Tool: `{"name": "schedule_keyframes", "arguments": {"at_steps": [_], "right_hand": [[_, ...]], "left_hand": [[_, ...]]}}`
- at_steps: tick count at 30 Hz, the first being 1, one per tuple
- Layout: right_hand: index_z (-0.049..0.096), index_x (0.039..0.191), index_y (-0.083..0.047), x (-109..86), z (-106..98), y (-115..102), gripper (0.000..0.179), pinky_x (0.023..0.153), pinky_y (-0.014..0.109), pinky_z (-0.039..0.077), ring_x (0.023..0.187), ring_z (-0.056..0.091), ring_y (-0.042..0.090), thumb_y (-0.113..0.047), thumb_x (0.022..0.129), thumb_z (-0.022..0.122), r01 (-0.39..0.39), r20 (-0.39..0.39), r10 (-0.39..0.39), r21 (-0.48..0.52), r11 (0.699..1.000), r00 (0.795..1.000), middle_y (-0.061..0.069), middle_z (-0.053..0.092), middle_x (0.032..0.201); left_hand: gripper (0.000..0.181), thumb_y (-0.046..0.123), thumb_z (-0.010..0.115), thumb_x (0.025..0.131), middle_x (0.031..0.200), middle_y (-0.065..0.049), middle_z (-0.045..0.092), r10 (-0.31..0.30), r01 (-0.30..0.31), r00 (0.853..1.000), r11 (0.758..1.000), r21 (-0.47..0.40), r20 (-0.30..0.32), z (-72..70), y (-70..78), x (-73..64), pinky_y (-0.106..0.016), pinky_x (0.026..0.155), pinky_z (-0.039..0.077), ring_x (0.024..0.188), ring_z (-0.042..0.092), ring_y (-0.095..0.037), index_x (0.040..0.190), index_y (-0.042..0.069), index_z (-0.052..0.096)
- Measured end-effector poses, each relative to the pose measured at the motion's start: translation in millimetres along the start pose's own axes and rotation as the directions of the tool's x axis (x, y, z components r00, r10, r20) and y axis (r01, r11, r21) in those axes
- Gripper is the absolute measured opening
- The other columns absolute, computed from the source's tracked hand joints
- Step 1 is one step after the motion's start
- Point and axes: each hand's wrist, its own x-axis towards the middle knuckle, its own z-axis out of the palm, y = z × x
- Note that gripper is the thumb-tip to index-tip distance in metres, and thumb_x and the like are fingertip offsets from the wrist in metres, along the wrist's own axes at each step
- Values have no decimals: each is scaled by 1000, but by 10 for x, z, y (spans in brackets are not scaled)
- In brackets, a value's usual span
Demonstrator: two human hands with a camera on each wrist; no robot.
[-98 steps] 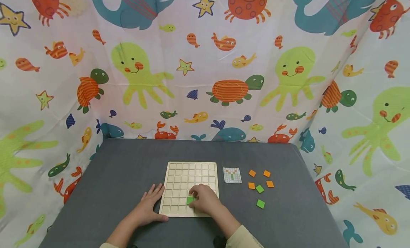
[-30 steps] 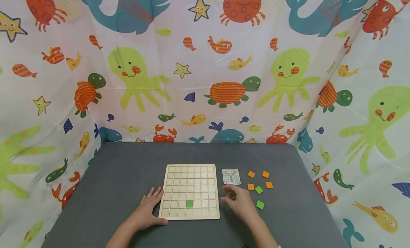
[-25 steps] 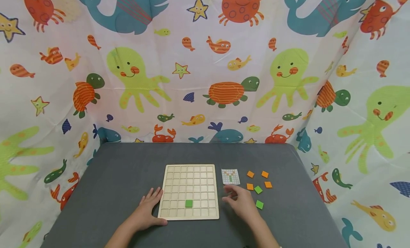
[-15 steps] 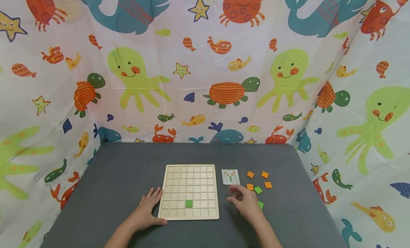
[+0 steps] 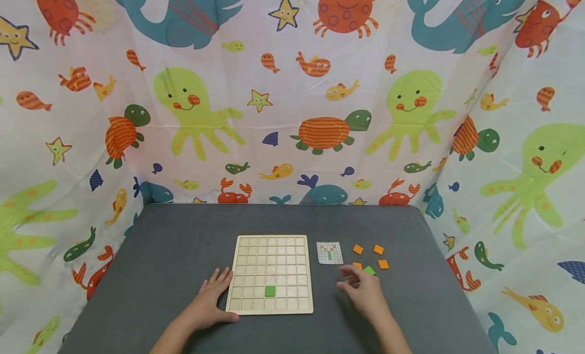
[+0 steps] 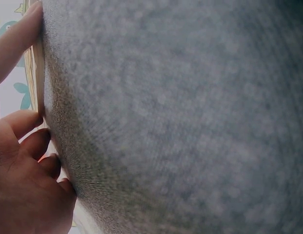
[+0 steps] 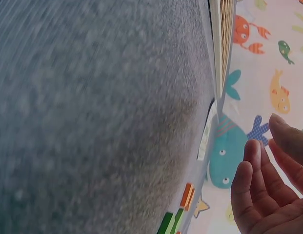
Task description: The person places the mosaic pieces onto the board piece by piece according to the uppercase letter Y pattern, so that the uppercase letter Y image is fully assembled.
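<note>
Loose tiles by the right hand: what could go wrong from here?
The right hand hangs near a green tile lying close to an orange tile; reaching for one might nudge the other. Carrying a tile to the board could brush the card beside it. The left hand touches the board's left edge; a push there might slide the board and perhaps jostle its lone green square.

A screened-off play nook, by the look of it — home or elsewhere, I cannot tell. White fabric (image 5: 228, 74) printed with sea animals (image 5: 326, 132) rises behind the far edge of the grey tabletop (image 5: 192, 237) and beyond its left and right edges, turning near both far corners. On the tabletop lie a gridded board (image 5: 290, 270), a pattern card (image 5: 330, 253) and coloured tiles (image 5: 383, 264).
</note>
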Motion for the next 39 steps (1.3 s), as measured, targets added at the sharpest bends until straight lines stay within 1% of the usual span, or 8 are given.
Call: {"name": "schedule_keyframes", "arguments": {"at_steps": [5, 9, 12, 17, 25, 30, 35, 39], "right_hand": [[74, 113, -9, -12, -58, 75, 37, 75, 27, 60, 82, 70, 12, -6, 78, 86, 6, -35, -6, -6, 1000, 999, 7, 75, 102], [74, 114, -8, -19, -95, 126, 38, 74, 29, 60, 81, 69, 11, -6, 78, 86, 9, -54, -10, -33, 999, 998, 5, 75, 101], [74, 114, -8, -35, -126, 154, 38, 75, 29, 60, 82, 70, 13, -6, 78, 86, 0, -51, -2, -33, 999, 999, 6, 76, 102], [74, 115, -9, -46, -188, 212, 36, 74, 26, 58, 86, 72, 15, -7, 80, 85, -22, -38, 21, -31, 999, 999, 7, 76, 105], [74, 114, -7, -72, -299, 313, 36, 71, 26, 57, 84, 72, 16, -6, 80, 85, -65, -51, 62, -60, 996, 997, 10, 76, 106], [73, 116, -8, -108, -353, 404, 37, 77, 37, 58, 87, 71, 18, -8, 81, 85, -102, -52, 97, -107, 989, 994, 10, 76, 109], [73, 116, -8, -144, -415, 487, 41, 82, 50, 57, 93, 71, 27, -9, 78, 87, -117, -70, 107, -162, 980, 992, 14, 71, 114], [73, 116, -9, -145, -446, 539, 42, 84, 54, 55, 97, 70, 32, -11, 77, 88, -124, -64, 114, -187, 975, 991, 18, 69, 118]], "left_hand": [[128, 58, 92, 59, 168, -13, 21, -8, 8, 1000, 1000, 7, 10, -3, -1, -4, -66, 121, 7, 156, 7, -41, 160, 9, 29], [128, 57, 91, 60, 168, -13, 21, -3, 3, 1000, 1000, 6, 13, -18, 5, 0, -66, 121, 6, 156, 6, -41, 160, 9, 29], [127, 57, 91, 60, 168, -14, 20, 6, -6, 1000, 1000, 8, 16, -25, 11, -4, -66, 121, 7, 156, 6, -41, 160, 9, 28], [126, 55, 92, 61, 168, -14, 20, 9, -9, 1000, 1000, 7, 17, -23, 28, -10, -67, 120, 7, 156, 6, -42, 160, 8, 29], [125, 55, 91, 63, 169, -13, 18, 30, -30, 999, 999, -14, 15, -27, 54, 8, -66, 120, 5, 156, 4, -42, 160, 9, 27], [126, 55, 91, 62, 168, -14, 19, 22, -22, 1000, 1000, -3, 17, -22, 39, -4, -66, 120, 6, 156, 5, -42, 160, 8, 27], [126, 56, 91, 62, 168, -14, 19, 14, -14, 1000, 1000, -5, 24, -23, 24, -19, -67, 120, 6, 156, 5, -42, 160, 8, 27], [126, 56, 90, 63, 168, -14, 19, 19, -19, 1000, 1000, -5, 21, -28, 17, -25, -67, 120, 6, 156, 5, -43, 160, 8, 27]]}}
